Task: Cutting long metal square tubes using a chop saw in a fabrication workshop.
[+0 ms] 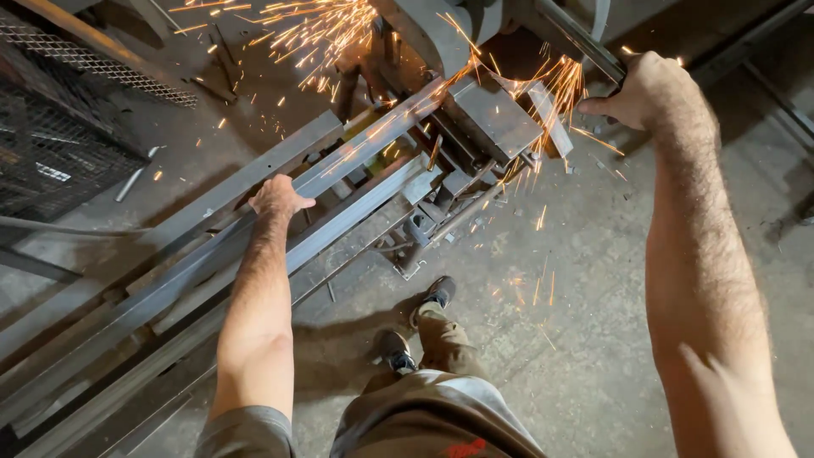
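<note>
Grasped: saw handle (604, 61), upper right of frame, in right hand (649, 89).
Left hand (275, 197) presses flat on steel bar (203, 254), centre-left; sparks (551, 85) at saw vise (492, 119), top centre.

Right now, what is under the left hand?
The left hand presses on a long steel tube running to the chop saw, with more bars alongside and concrete floor below. The tube's surface beneath the palm is covered.

Both bare arms reach forward; left hand (278, 197) lies palm-down, right hand (646, 92) closed in a firm grip.
</note>
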